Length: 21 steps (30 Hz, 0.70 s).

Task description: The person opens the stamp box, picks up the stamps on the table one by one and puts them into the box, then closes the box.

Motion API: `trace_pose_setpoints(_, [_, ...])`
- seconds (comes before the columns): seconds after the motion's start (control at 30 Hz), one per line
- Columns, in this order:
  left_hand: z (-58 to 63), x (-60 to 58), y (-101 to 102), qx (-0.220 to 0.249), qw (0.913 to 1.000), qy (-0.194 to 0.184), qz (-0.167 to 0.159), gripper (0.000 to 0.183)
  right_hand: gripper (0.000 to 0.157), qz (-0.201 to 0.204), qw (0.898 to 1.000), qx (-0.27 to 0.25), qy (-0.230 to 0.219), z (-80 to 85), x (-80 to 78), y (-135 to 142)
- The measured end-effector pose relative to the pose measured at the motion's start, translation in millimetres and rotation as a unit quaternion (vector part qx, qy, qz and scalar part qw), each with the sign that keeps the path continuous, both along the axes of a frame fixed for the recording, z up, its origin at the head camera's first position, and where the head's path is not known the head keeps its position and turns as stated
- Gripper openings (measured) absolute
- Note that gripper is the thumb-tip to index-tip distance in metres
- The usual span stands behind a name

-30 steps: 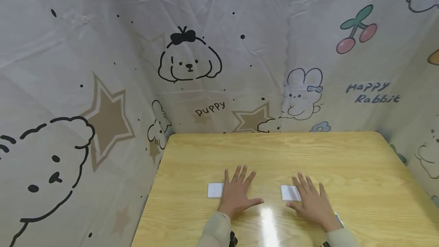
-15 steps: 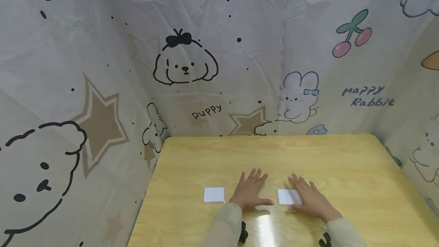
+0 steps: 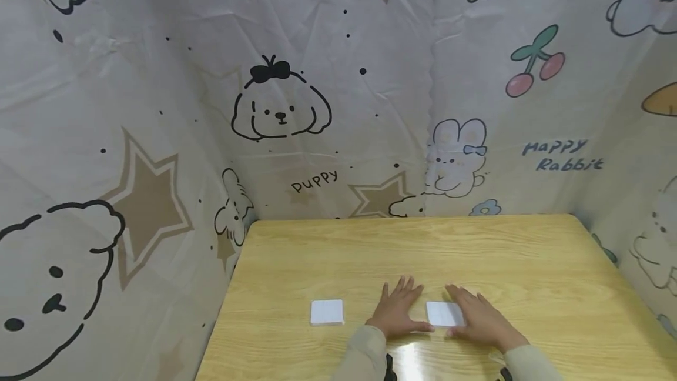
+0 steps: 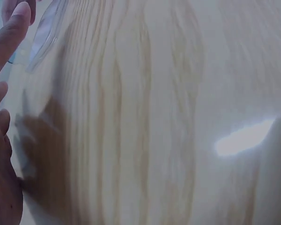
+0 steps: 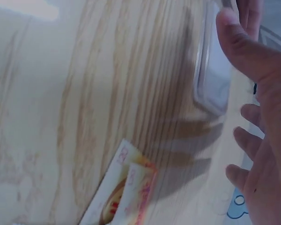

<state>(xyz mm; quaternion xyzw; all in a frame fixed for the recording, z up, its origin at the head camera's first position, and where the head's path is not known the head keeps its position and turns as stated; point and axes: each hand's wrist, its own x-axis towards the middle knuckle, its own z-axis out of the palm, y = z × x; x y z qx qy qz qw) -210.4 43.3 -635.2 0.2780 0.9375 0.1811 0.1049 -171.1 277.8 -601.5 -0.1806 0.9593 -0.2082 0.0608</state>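
Two small white rectangular boxes lie flat on the table, apart from each other; a clear rim shows on the right one in the wrist views. My right hand (image 3: 483, 322) is at the right-hand end of the right box (image 3: 443, 314), its thumb by the near edge and its fingers by the far edge. In the right wrist view the thumb (image 5: 229, 21) overlaps that box's edge; firm contact is unclear. My left hand (image 3: 399, 313) is just left of the same box, fingers spread, thumb tip close to its near left corner. The left box (image 3: 327, 312) has no hand on it.
The wood-grain table (image 3: 296, 257) meets a curtain (image 3: 312, 93) printed with cartoon animals at the back and sides. Printed paper pieces (image 5: 126, 187) lie on the table in the right wrist view. Light glares off the table between the forearms.
My left hand has moved right, away from the left box, to the right box. My right hand has drawn in closer around the right box's end. The head view has tilted slightly upward.
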Motion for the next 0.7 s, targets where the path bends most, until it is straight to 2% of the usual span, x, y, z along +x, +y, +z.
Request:
trace_pose_setpoints(0.2, [-14.6, 3.7, 7, -0.007, 0.9997, -0.007, 0.023, 0.095, 0.101, -0.018, 0.999, 0.033, -0.023, -4.2, 1.0, 1])
trace_pose_setpoints(0.4, [-10.2, 5.9, 8, -0.024, 0.9994, 0.002, 0.025, 0.097, 0.095, -0.014, 0.998, 0.056, -0.017, -7.5, 0.4, 5])
trace_pose_setpoints(0.53, [-13.2, 4.9, 8, -0.037, 0.9988, 0.025, 0.019, 0.096, 0.085, -0.007, 0.998, 0.057, 0.0, -6.9, -4.0, 5])
trace_pose_setpoints(0.7, [-24.2, 3.1, 6, -0.029, 0.9979, 0.055, 0.019, 0.089, 0.067, -0.003, 0.999, 0.049, -0.001, -9.5, -8.4, 1])
